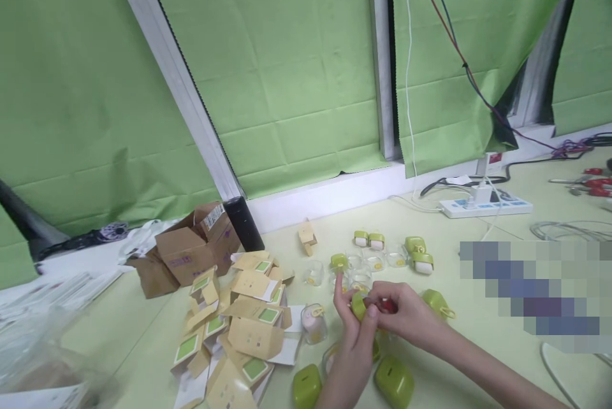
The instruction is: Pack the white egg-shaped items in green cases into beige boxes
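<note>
Both hands meet low in the middle of the table. My left hand (pixel 351 323) pinches a small green case (pixel 358 306) between thumb and fingers, index finger raised. My right hand (pixel 406 316) is closed on a small red thing (pixel 388 306) held against that case. Around the hands lie more green cases (pixel 394 380), a green lid (pixel 339 261) and clear plastic cups (pixel 313 272). A clear cup with a pinkish piece (pixel 314 323) stands just left of my left hand.
A heap of flat tan cartons with green windows (pixel 239 326) lies at left, behind it open brown boxes (pixel 191 253) and a black cylinder (pixel 243 223). A white power strip (pixel 485 206) with cables sits at back right. Red-handled tools (pixel 595 183) lie far right.
</note>
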Demonstrator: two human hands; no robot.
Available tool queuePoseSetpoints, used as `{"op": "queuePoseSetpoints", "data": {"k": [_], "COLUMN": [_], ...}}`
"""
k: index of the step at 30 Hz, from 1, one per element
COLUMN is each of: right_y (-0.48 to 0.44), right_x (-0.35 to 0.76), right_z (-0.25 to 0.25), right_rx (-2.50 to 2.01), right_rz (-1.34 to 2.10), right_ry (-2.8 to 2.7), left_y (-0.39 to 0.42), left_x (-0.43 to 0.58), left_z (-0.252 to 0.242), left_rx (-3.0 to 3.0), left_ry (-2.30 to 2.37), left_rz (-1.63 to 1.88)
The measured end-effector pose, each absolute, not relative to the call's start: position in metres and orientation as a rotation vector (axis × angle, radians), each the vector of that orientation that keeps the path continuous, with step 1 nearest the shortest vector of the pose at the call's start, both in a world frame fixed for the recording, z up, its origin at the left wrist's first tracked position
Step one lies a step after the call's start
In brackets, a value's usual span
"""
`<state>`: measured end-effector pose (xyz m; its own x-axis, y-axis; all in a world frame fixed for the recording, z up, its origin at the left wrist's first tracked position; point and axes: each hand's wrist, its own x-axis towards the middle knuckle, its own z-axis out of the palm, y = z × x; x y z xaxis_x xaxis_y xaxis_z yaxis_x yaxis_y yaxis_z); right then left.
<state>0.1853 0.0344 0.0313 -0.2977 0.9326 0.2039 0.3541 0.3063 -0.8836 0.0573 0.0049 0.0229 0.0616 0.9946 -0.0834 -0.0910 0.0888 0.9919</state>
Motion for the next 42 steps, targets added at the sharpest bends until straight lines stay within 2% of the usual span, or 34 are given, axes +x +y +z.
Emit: {"op": "queuePoseSetpoints", "data": {"k": [5, 10, 14, 18, 25, 28, 31, 37, 42], "right_y": [0.037, 0.048, 0.053, 0.053, 0.047, 0.047, 0.047, 0.039, 0.036], "right_x": [0.194, 0.217, 0.231, 0.251, 0.296, 0.297, 0.286, 0.229, 0.201], "right_z": [0.035, 0.037, 0.036, 0.047, 0.028, 0.023, 0.041, 0.077, 0.06], "right_rx": [-1.215, -1.464, -1.547, -1.502, -1.85, -1.783, -1.696, -1.128, -1.134], "right_rz": [0.923, 0.575, 0.543, 0.639, 0.497, 0.526, 0.532, 1.088, 0.784], "right_ry": [-1.748, -1.937, -2.073, -2.157, -2.142, -2.194, -2.151, -2.155, -1.91], "left_y": [0.013, 0.026, 0.032, 0.032, 0.028, 0.024, 0.018, 0.013, 0.018], "left_x": [0.058, 0.03, 0.007, 0.002, 0.013, 0.024, 0.037, 0.05, 0.043], "left_z": [0.025, 0.037, 0.039, 0.029, 0.029, 0.035, 0.034, 0.028, 0.042], "left_rx": [1.185, 1.515, 2.01, 2.137, 2.155, 2.067, 1.813, 1.125, 0.697], "left_ry": [1.048, 1.336, 1.45, 1.448, 1.414, 1.305, 1.182, 0.753, 0.68], "left_rz": [1.221, 1.24, 0.977, 0.632, 0.68, 0.852, 0.987, 0.963, 1.181]}}
